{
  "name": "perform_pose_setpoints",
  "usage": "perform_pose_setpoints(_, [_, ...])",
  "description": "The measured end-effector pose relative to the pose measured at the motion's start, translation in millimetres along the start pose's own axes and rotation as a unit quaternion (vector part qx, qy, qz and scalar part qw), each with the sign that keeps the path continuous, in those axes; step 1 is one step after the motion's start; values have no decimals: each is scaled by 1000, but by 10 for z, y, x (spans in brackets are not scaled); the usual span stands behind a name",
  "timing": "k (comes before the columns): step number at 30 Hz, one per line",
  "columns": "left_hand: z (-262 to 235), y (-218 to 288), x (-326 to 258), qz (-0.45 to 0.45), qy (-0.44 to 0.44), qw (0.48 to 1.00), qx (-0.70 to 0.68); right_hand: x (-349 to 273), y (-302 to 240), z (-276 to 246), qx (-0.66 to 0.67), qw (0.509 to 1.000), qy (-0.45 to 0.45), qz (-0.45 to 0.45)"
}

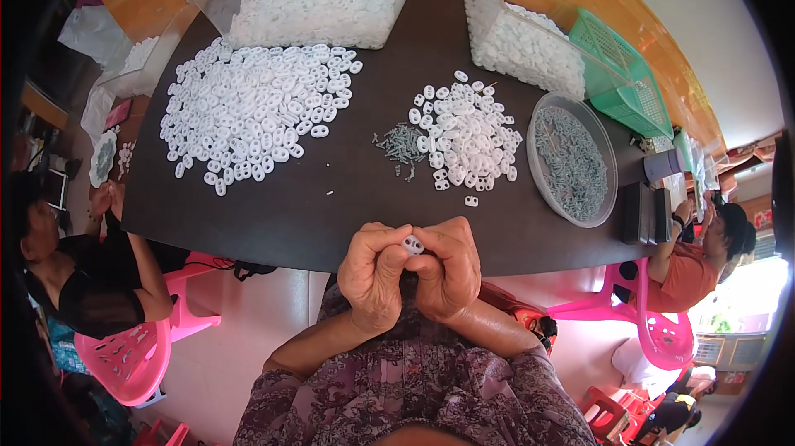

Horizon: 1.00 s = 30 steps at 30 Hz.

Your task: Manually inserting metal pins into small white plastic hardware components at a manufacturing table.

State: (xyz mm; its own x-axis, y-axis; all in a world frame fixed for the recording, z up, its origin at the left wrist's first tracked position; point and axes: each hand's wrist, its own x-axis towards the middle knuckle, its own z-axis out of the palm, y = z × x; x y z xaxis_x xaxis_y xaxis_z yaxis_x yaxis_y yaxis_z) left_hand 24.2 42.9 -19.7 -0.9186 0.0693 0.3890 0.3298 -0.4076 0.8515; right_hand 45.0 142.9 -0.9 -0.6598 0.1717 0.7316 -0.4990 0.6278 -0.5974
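Both hands curl nearly closed at the table's (248, 222) near edge: the left hand (374, 274) and right hand (448, 268) pinch one small white plastic piece (412, 244) between their fingertips.

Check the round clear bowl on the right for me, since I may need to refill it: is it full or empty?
Partly full. The round clear bowl holds a shallow layer of small grey metal pieces across its bottom, well below the rim.
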Motion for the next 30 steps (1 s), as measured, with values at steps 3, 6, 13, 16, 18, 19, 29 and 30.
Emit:
perform_pose_setpoints(3, [-2, 3, -18, 5, 6, 1000, 10, 11, -23, 7, 0, 1000, -4, 2])
perform_pose_setpoints(6, [12, -1, -25, 9, 10, 1000, 4, 10, -26, 8, -6, 1000, -7, -5])
perform_pose_setpoints(13, [44, -45, -3, 23, 20, 999, -7, 20, 39, 33, -14, 999, -11, -29])
perform_pose_setpoints(16, [67, -79, 14, 41, 21, 999, 4, 23, 55, 24, -12, 999, -7, -35])
perform_pose_setpoints(18, [74, -55, 25, 32, 20, 999, 4, 42, 38, 8, -20, 999, -14, -27])
perform_pose_setpoints(19, [77, -40, 31, 24, 20, 1000, 4, 43, 28, 1, -24, 999, -12, -30])
perform_pose_setpoints(29, [-39, 1, 128, -114, -18, 993, -7, 706, 348, -585, -164, 983, -22, -78])
perform_pose_setpoints(30, [-47, 11, 163, -124, 0, 992, 5, 875, 470, -698, -180, 978, 25, -99])
